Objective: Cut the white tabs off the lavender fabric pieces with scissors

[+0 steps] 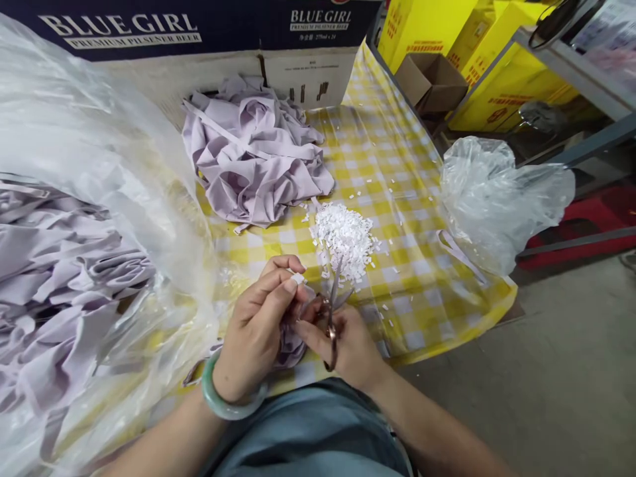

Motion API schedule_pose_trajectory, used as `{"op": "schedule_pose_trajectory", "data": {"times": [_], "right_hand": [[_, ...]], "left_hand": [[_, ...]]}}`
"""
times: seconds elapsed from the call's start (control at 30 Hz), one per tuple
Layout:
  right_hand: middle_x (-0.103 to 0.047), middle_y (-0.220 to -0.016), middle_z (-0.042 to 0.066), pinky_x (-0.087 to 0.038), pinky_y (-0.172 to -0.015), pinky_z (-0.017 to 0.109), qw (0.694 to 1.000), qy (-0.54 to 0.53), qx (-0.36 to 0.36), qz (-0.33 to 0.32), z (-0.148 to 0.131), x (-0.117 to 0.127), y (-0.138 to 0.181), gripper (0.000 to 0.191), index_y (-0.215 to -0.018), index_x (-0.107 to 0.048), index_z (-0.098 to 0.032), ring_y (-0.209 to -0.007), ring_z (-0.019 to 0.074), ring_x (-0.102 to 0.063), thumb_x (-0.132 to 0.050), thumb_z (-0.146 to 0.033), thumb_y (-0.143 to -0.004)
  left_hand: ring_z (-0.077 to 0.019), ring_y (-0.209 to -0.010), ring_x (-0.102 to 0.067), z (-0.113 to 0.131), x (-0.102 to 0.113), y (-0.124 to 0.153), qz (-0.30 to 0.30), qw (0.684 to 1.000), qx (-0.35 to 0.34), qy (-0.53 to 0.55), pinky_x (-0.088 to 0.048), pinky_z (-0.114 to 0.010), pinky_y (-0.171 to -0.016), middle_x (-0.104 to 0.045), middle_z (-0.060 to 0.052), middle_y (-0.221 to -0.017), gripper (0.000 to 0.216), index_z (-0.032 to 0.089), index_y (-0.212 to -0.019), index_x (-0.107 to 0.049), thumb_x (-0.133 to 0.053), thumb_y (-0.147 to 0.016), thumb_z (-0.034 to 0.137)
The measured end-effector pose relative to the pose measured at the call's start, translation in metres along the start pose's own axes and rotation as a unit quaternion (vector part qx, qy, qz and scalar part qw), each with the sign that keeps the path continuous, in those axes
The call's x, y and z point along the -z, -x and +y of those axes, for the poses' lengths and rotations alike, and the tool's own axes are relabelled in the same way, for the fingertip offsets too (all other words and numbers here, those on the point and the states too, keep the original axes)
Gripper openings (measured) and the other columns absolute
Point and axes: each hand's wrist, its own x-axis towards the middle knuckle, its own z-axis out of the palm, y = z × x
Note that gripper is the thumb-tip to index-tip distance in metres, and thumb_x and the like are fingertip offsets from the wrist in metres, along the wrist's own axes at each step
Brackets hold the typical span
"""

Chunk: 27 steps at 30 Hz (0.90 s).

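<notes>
My left hand is closed, pinching a small white tag between thumb and finger. In my right hand is a pair of scissors, its blades parted and pointing away from me. Lilac fabric hangs below my left hand, partly hidden by it; whether the tag is joined to it I cannot tell. Just beyond the blades lies a heap of small white pieces. Behind it, a crumpled pile of lilac fabric with straps rests against a carton.
Beer cartons line the back of the yellow checked tablecloth. At left, a large clear plastic bag surrounds more lilac garments. Another clear bag sits at the right edge, beside a lilac strap. A metal shelf stands at far right.
</notes>
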Motion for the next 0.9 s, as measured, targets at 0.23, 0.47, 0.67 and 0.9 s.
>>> {"op": "schedule_pose_trajectory", "data": {"times": [0.23,0.47,0.67,0.9], "right_hand": [[-0.063,-0.078,0.005,-0.04,-0.075,0.036,0.917,0.388,0.087,0.034,-0.009,0.044,0.005,0.041,-0.077,-0.056,-0.02,-0.086,0.0243,-0.051,-0.076,-0.055,-0.071],[-0.06,-0.066,0.002,-0.037,-0.073,0.034,0.907,0.412,0.089,0.022,-0.012,0.044,0.004,0.048,-0.066,-0.051,-0.021,-0.073,0.0194,-0.052,-0.072,-0.063,-0.073],[-0.059,-0.061,0.001,-0.036,-0.072,0.033,0.907,0.408,0.106,0.024,-0.012,0.046,0.004,0.051,-0.061,-0.05,-0.02,-0.069,0.0178,-0.051,-0.072,-0.065,-0.072],[-0.058,-0.059,0.001,-0.036,-0.071,0.032,0.909,0.401,0.114,0.021,-0.016,0.045,0.004,0.053,-0.058,-0.05,-0.02,-0.066,0.0163,-0.049,-0.071,-0.067,-0.072]], "left_hand": [[-0.0243,-0.116,-0.044,-0.009,-0.003,0.0,-0.071,0.992,-0.072,-0.072,-0.039,-0.034,-0.1,-0.053,-0.009,-0.108,0.029,0.019,-0.074,-0.064,-0.05,-0.097,0.03],[-0.0259,-0.119,-0.042,-0.018,0.0,0.0,-0.067,0.989,-0.09,-0.093,-0.04,-0.038,-0.103,-0.055,-0.009,-0.101,0.026,0.02,-0.077,-0.065,-0.051,-0.097,0.029],[-0.0245,-0.115,-0.043,-0.017,-0.001,0.002,-0.075,0.99,-0.083,-0.088,-0.039,-0.036,-0.103,-0.052,-0.009,-0.1,0.027,0.02,-0.075,-0.062,-0.05,-0.098,0.028],[-0.0235,-0.111,-0.044,-0.014,-0.004,0.001,-0.077,0.987,-0.099,-0.097,-0.041,-0.035,-0.099,-0.05,-0.008,-0.1,0.03,0.019,-0.071,-0.059,-0.049,-0.098,0.028]]}}
